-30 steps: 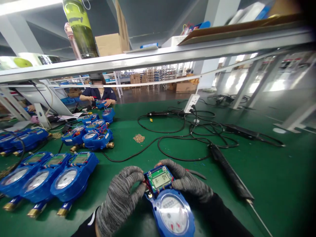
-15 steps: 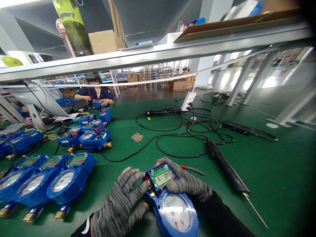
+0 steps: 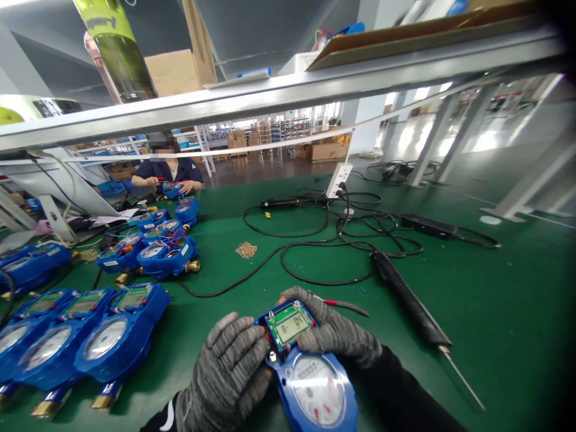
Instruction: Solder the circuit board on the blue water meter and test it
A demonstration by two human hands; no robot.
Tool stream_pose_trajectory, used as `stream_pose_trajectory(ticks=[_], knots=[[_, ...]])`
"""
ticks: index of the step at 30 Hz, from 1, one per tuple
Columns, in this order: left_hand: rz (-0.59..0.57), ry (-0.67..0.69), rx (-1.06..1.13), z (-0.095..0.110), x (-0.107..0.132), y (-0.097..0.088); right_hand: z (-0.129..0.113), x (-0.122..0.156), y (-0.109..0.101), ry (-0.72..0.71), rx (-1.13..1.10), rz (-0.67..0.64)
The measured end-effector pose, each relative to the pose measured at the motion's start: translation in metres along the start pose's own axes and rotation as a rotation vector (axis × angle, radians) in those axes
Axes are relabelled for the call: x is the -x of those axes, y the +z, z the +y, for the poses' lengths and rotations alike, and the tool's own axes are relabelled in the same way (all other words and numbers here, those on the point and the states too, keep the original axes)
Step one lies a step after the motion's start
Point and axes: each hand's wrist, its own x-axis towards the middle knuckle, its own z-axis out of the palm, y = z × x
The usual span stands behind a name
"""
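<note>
A blue water meter [image 3: 317,387] with a round dial is tilted toward me at the front of the bench. Its open upper housing shows a green circuit board [image 3: 279,317] and a lit display [image 3: 291,327] reading "A- 04". My right hand [image 3: 333,327], in a grey knit glove with bare fingertips, wraps round the upper right of the housing, thumb on its front. Against the left side of the housing, by the wires, my left hand [image 3: 229,366] grips with its fingers pressed together; its fingertips are partly hidden. Red-handled pliers or a similar tool [image 3: 346,306] lie just behind my right hand.
A black electric screwdriver [image 3: 409,300] with a long bit lies at right, its cable [image 3: 288,264] looping across the green bench. Several blue meters [image 3: 108,342] stand at left. Small brass screws [image 3: 246,250] form a pile. A co-worker [image 3: 168,171] sits opposite, below a metal shelf [image 3: 252,99].
My left fingers have drawn together and moved off the wires toward the housing's left edge. The right hand keeps its hold on the meter. The whole view has shifted slightly.
</note>
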Motion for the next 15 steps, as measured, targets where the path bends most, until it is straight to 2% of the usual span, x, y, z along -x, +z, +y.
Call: stream_pose_trajectory(ticks=[4,8,15], knots=[[0.001,-0.125,0.095,-0.006,0.001,-0.004,0.005,0.000,-0.003,-0.015,-0.037,-0.020],[-0.095,-0.285,0.169,-0.015,-0.007,-0.009,0.003,0.002,-0.004,0.010,-0.050,-0.044],[-0.189,-0.310,0.233,-0.021,-0.021,-0.015,0.003,0.001,-0.002,0.018,-0.149,-0.076]])
